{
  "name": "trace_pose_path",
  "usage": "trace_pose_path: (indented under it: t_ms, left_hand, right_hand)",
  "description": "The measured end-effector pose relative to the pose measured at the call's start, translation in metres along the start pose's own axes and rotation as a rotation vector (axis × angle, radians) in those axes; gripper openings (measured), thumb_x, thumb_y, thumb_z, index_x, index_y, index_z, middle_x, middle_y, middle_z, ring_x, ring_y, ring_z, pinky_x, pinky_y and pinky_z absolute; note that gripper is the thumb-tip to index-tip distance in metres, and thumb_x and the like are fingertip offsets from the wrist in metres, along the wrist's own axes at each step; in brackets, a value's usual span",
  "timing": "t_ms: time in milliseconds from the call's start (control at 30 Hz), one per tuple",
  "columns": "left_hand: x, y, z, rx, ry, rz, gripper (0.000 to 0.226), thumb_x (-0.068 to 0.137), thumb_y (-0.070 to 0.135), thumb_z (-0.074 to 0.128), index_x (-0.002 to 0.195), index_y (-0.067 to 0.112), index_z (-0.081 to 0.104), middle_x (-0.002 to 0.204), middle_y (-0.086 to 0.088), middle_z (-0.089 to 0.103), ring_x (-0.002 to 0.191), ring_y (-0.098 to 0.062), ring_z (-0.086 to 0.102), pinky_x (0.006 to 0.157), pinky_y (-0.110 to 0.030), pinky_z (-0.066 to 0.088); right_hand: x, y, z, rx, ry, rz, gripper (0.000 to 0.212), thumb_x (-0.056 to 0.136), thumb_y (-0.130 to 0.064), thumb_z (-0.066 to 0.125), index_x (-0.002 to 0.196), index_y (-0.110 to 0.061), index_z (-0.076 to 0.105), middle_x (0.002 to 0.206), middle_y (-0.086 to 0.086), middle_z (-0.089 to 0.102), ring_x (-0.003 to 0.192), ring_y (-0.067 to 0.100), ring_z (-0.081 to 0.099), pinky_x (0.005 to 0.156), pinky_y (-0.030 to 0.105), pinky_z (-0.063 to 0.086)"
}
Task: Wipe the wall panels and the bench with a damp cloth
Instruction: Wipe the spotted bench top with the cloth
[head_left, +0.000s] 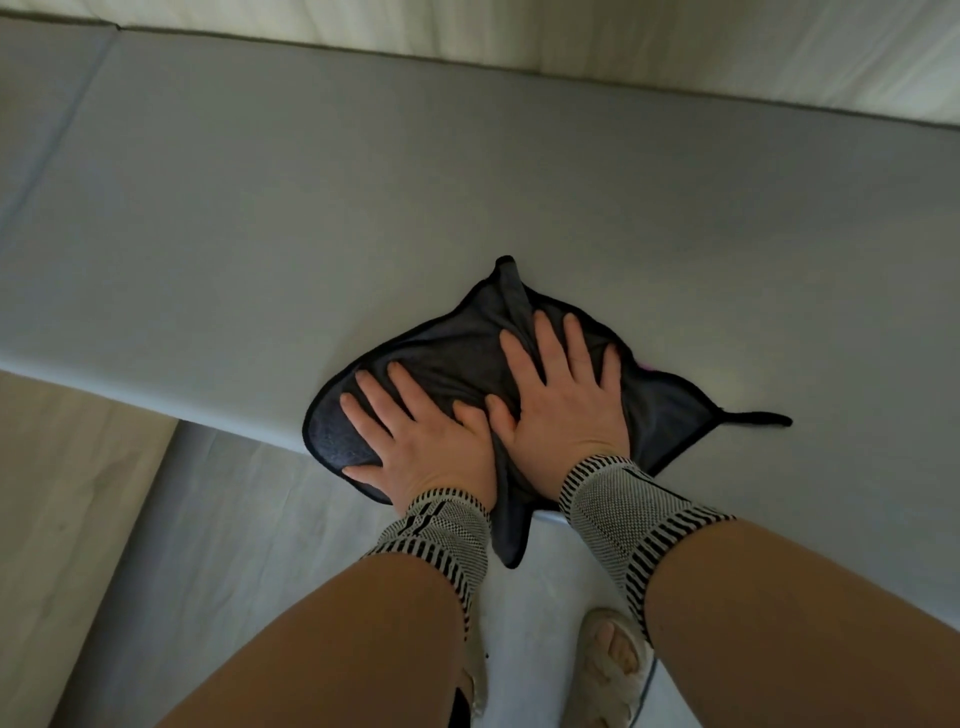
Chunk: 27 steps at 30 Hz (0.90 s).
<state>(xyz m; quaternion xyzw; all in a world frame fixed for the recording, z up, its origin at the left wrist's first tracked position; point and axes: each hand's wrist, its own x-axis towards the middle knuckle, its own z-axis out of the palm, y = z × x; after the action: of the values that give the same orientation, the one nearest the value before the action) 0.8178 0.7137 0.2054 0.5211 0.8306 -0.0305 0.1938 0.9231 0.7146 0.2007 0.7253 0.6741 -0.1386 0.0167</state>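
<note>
Head view: dark cloth lies spread at the bench front edge, one corner hanging over — left hand and right hand press it flat-fingered, gripping nothing — soft, limp, probably bunches; best held by flat palms.

Dark grey cloth, pale grey bench

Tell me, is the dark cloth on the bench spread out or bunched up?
Mostly spread: the cloth lies open on the bench under both flat hands, left and right, with a ridge between them.
</note>
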Motion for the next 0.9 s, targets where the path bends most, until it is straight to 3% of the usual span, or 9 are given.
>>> trace_pose_path:
  t_ms: [100,233,367,567,667,767,900]
  left_hand:
    - [-0.02,0.012,0.009,0.05,-0.021,0.046,0.075,0.094,0.045,0.022,0.157,0.017,-0.005,0.165,-0.006,-0.013,0.15,-0.027,-0.014,0.113,-0.07,0.006]
    - [-0.039,0.025,0.017,0.129,-0.065,0.218,0.088,0.077,0.051,-0.004,0.157,0.016,-0.008,0.164,-0.007,-0.015,0.15,-0.027,-0.016,0.115,-0.063,-0.005]
    - [-0.03,0.026,0.011,0.309,-0.119,0.467,0.089,0.073,0.053,-0.012,0.154,0.016,-0.02,0.161,-0.003,-0.028,0.148,-0.025,-0.024,0.116,-0.06,-0.01]
    - [0.013,0.031,-0.002,0.411,-0.117,0.792,0.091,0.081,0.059,0.005,0.158,0.012,0.01,0.164,-0.003,-0.014,0.151,-0.023,-0.013,0.116,-0.057,-0.011]
    - [0.035,0.047,-0.007,0.394,-0.091,0.801,0.09,0.081,0.061,0.005,0.158,0.015,0.007,0.165,-0.002,-0.012,0.152,-0.023,-0.011,0.119,-0.056,-0.007]
    - [0.061,0.068,-0.01,0.35,-0.049,0.723,0.091,0.076,0.064,-0.002,0.157,0.024,-0.009,0.164,0.001,-0.019,0.15,-0.024,-0.017,0.118,-0.057,-0.008]
    - [0.095,0.099,-0.017,0.264,-0.004,0.604,0.087,0.079,0.069,0.009,0.156,0.033,-0.009,0.164,0.002,-0.017,0.149,-0.027,-0.019,0.116,-0.064,-0.006]
  right_hand:
    - [-0.015,0.024,-0.001,0.017,0.008,0.013,0.069,0.086,-0.058,0.031,0.145,-0.023,0.042,0.153,0.012,0.037,0.141,0.036,0.029,0.109,0.058,0.012]
    - [-0.034,0.056,-0.004,0.006,0.008,0.049,0.072,0.085,-0.058,0.033,0.145,-0.018,0.042,0.152,0.016,0.037,0.141,0.038,0.031,0.109,0.062,0.021]
    - [-0.04,0.069,-0.006,-0.007,-0.016,0.052,0.075,0.084,-0.056,0.035,0.145,-0.014,0.04,0.152,0.018,0.036,0.14,0.039,0.032,0.109,0.06,0.017]
    - [-0.012,0.077,-0.013,-0.028,-0.045,-0.021,0.078,0.079,-0.059,0.039,0.144,-0.015,0.045,0.151,0.016,0.039,0.14,0.037,0.033,0.11,0.058,0.016]
    - [0.019,0.08,-0.023,-0.02,-0.058,-0.006,0.081,0.081,-0.061,0.031,0.15,-0.018,0.035,0.157,0.013,0.029,0.145,0.034,0.022,0.114,0.057,0.012]
    - [0.055,0.083,-0.035,-0.026,-0.028,0.022,0.084,0.084,-0.063,0.019,0.156,-0.022,0.007,0.163,0.009,0.004,0.149,0.03,-0.002,0.116,0.055,-0.002]
    - [0.098,0.088,-0.049,-0.033,-0.037,0.073,0.081,0.092,-0.063,0.022,0.154,-0.023,-0.01,0.162,0.007,-0.014,0.148,0.029,-0.016,0.117,0.054,-0.007]
